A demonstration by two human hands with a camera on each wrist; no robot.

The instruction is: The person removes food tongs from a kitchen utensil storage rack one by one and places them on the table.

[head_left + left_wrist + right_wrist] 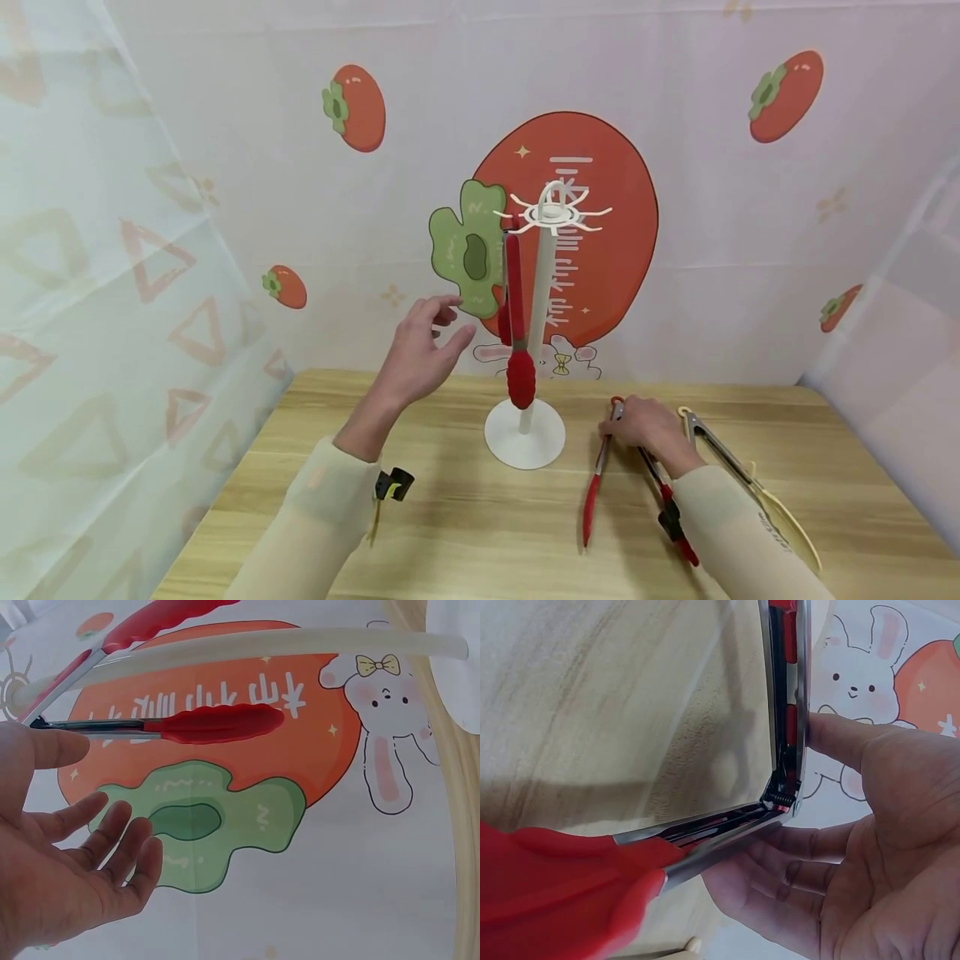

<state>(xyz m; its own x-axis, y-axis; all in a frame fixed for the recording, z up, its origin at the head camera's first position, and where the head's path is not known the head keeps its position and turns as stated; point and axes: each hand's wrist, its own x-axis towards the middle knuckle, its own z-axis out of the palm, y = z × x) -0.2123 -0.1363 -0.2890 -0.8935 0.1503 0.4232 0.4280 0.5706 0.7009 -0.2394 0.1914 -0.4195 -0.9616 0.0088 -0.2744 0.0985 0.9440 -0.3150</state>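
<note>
A pair of red-tipped metal tongs hangs from a hook on the left side of a white stand. My left hand is raised just left of these tongs, its fingers loosely spread and holding nothing; the left wrist view shows its palm. Low on the right, my right hand grips a second pair of red-tipped tongs near the hinge. Thumb and fingers lie on its two arms, which spread in a V, tips toward me. In the head view, the hand and sleeve partly hide the right-hand arm of these tongs.
Cream-tipped tongs lie on the wooden table, right of my right hand and partly behind the sleeve. The stand's round white base sits mid-table. A printed cloth hangs at the back.
</note>
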